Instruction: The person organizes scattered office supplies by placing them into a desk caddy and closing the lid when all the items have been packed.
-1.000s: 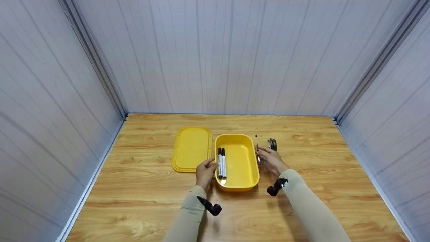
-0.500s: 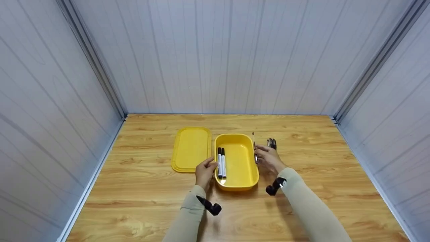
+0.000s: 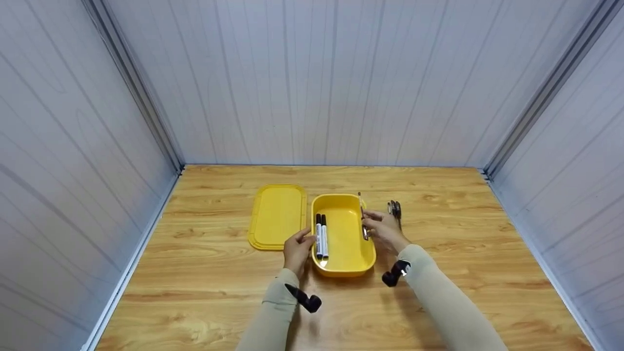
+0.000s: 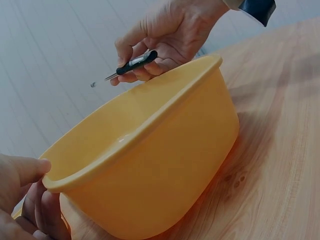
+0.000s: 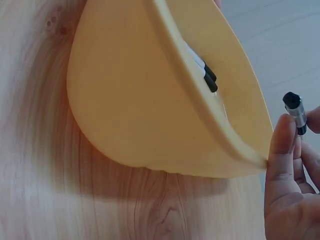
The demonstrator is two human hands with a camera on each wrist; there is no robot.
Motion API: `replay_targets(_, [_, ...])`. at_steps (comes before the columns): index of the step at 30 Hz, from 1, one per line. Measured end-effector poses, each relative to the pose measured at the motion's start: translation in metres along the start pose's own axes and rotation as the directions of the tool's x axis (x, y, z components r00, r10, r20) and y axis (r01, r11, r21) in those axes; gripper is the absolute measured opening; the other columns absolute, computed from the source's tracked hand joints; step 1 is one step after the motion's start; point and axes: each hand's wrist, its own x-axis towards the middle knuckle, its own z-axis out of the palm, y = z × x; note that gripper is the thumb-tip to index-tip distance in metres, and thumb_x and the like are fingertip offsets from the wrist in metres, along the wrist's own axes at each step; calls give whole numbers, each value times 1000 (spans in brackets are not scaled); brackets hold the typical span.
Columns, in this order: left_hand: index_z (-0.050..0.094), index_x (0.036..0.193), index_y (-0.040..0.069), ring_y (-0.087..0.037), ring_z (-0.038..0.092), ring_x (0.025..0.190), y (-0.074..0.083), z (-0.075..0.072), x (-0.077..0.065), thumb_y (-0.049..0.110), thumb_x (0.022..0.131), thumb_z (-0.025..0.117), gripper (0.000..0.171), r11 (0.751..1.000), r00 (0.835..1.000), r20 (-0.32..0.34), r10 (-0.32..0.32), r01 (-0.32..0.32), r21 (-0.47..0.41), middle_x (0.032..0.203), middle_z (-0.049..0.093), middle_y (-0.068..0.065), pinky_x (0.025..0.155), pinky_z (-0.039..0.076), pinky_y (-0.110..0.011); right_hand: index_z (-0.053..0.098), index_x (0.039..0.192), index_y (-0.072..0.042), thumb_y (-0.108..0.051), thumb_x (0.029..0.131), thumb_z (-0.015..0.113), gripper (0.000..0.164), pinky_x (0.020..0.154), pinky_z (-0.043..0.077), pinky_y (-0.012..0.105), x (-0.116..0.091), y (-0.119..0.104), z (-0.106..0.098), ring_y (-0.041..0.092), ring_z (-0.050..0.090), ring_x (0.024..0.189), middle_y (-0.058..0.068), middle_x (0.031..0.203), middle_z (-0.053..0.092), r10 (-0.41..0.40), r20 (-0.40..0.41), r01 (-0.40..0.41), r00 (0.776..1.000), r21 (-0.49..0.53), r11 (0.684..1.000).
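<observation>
A yellow plastic box stands uncovered on the table. My left hand grips its left rim, the thumb on top and the fingers below outside, as the left wrist view shows. Two white markers with black caps lie side by side along the box's left inner wall. My right hand pinches a small screwdriver with a black-and-silver handle and a thin metal shaft. It is held above the box's right rim, with the shaft pointing away from me. The right wrist view shows the screwdriver's handle end between thumb and fingers.
The yellow lid lies flat on the wooden table, left of the box. Several slim black-and-silver things lie just beyond my right hand, too small to tell. Pale panel walls enclose the table at the back and sides.
My right hand has moved left with the screwdriver, from beside the box to over its right rim. The left hand, box and markers have stayed put.
</observation>
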Motion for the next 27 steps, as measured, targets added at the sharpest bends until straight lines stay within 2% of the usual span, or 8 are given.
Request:
replay_targets(4, [64,127,-2,-11,62,81,0,0,0,3,88,68,39,1000,1000,5,2,-2,-7,102,72,-16,67,49,-19,52,139,1,-4,95,61,45,66,54,22,-1,-2,6,10,62,82,23,131,57,16,-1,-16,1000,6,1000])
replay_targets(8, [63,127,-2,-11,62,81,1,0,1,3,88,67,39,1000,1000,8,9,-8,-14,101,72,-16,68,49,-20,52,140,1,-3,95,61,46,66,54,22,-1,-3,11,10,62,81,23,130,57,32,13,-33,999,39,999])
replay_targets(12, [64,126,-2,-11,60,80,2,1,1,2,87,68,39,1000,1000,-1,9,-9,-15,98,72,-14,67,47,-19,50,141,2,-3,95,60,47,66,54,23,-1,-2,14,11,60,82,20,127,57,7,37,-8,999,42,999])
replay_targets(18, [65,125,-3,-11,60,77,2,2,0,0,87,67,38,1000,1000,-10,4,-4,-24,95,72,-13,65,47,-18,50,139,4,-2,95,58,45,66,55,24,-4,-2,18,11,61,84,23,126,57,-26,49,26,998,1,1000])
replay_targets(24, [65,126,-2,-12,61,80,2,1,0,1,88,67,38,1000,1000,-4,3,-3,-9,99,72,-15,67,48,-20,49,139,6,0,93,59,47,64,56,25,-5,-3,24,12,61,82,11,109,62,-39,51,39,998,-10,999])
replay_targets(27, [65,126,0,-12,62,82,1,1,0,2,88,68,38,1000,1000,-5,-9,9,-5,100,72,-14,69,49,-20,49,140,7,0,93,58,48,63,56,26,-6,-2,27,13,61,80,14,110,62,-39,63,41,997,-24,999])
